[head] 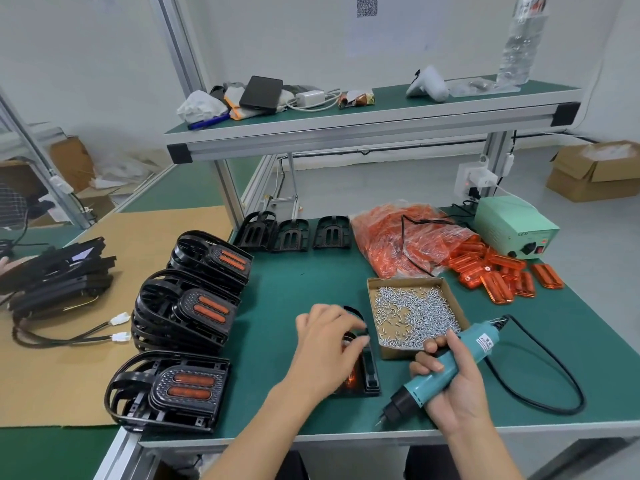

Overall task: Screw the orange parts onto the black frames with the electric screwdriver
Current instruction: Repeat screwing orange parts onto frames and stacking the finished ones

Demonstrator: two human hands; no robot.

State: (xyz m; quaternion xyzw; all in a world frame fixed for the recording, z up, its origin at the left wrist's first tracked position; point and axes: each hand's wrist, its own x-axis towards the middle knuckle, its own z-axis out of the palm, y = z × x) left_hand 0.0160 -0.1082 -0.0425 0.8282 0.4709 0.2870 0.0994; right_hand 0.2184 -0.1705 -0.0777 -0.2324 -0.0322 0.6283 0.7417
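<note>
Left hand (327, 344) arches over black frame (367, 372), fingers loosely curled, grip unclear; right hand (450, 382) clasps electric screwdriver (446, 367).

Only "LED" reads on the pale green power box (516, 227); the screwdriver's (450, 365) label is too blurred.

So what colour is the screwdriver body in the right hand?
Teal, with a black nose, on the electric screwdriver; head view.

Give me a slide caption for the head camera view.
Right hand grips the electric screwdriver while left hand reaches over a black frame beside the screw box.
</note>
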